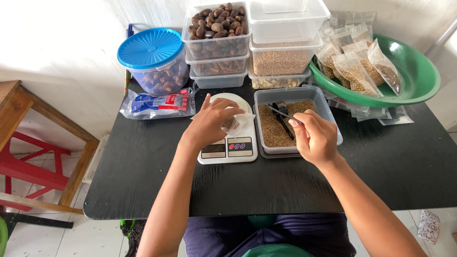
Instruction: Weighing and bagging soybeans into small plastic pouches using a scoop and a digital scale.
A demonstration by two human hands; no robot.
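Small clear plastic pouch (235,123) part-filled with brown seed, on the round white plate of the digital kitchen scale (229,143), mid worktop toward the near edge. Left hand (212,121), grip clamped on the pouch. Right hand (314,135), grip pinched together on the thin dark scoop handle (282,114), over the clear rectangular tub of brown seed (293,121) just right of the scale. Black worktop (381,166). Far edge: stacked clear tubs of dates and grains (252,47), blue-lidded round tub (154,59). Far right corner: green plastic basin of filled pouches (414,71). Left of the scale: flat plastic packet (157,103).
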